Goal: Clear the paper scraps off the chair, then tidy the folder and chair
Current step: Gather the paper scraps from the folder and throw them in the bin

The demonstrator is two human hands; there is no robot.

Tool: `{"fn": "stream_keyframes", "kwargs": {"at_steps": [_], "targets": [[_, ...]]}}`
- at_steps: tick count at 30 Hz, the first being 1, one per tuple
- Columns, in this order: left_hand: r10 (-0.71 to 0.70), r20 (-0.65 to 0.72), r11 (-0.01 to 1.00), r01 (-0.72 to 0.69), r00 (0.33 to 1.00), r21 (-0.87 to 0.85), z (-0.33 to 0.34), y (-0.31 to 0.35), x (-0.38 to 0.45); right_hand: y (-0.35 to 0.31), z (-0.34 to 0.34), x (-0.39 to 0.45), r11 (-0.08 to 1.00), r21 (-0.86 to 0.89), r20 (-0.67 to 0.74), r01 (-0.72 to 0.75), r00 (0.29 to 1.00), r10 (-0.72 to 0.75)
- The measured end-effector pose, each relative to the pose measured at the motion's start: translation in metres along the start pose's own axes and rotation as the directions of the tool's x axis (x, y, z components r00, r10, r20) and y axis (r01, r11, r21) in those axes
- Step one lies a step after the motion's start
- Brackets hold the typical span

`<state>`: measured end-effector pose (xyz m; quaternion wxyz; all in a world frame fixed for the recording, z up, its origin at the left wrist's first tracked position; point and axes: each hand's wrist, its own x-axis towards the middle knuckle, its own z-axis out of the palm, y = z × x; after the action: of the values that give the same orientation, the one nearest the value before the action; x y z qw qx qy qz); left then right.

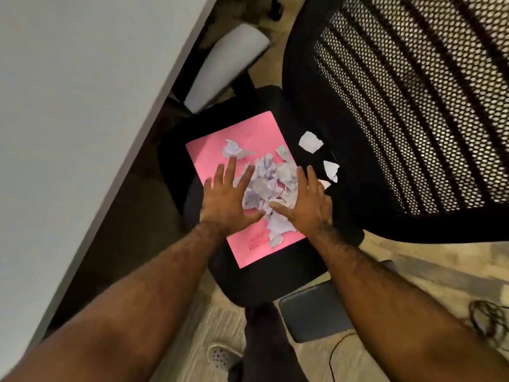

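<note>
Both hands flat, L hand [226, 201] & R hand [309, 205] flanking scraps [271, 180].

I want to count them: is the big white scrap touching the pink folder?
Apart. The head view shows the big white scrap lying on the black seat, beside the pink folder.

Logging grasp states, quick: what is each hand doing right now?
Left hand: open, fingers straight, against the paper scraps.
Right hand: open, fingers straight, against the scraps.

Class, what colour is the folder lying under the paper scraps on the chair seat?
Pink. The folder shows plainly in the head view.
</note>
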<state>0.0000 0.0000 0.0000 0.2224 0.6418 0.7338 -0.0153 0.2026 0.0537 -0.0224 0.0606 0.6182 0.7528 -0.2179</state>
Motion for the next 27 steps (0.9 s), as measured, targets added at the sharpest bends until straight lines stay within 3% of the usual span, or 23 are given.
{"fn": "stream_keyframes", "kwargs": {"at_steps": [4, 10, 13, 20, 27], "targets": [[0.236, -0.005, 0.962, -0.233, 0.972, 0.142, 0.017, -0.004, 0.03, 0.008, 0.014, 0.012, 0.993, -0.048, 0.041, 0.111, 0.993, -0.109], [0.348, -0.036, 0.927, -0.338, 0.937, 0.163, 0.049, -0.011, 0.043, 0.012, 0.029, 0.027, 0.975, 0.001, 0.058, 0.222, 0.973, -0.222], [0.367, -0.047, 0.916, -0.352, 0.929, 0.192, 0.053, -0.01, 0.047, 0.012, 0.035, 0.025, 0.967, -0.082, 0.029, 0.242, 0.97, -0.241], [0.291, -0.077, 0.949, -0.277, 0.954, 0.148, 0.06, -0.002, 0.054, 0.011, 0.049, 0.023, 0.929, -0.067, -0.235, 0.364, 0.899, -0.369], [0.296, -0.132, 0.955, -0.294, 0.946, 0.028, 0.05, 0.007, 0.057, 0.012, 0.048, 0.028, 0.916, -0.048, -0.234, 0.398, 0.887, -0.398]]}}
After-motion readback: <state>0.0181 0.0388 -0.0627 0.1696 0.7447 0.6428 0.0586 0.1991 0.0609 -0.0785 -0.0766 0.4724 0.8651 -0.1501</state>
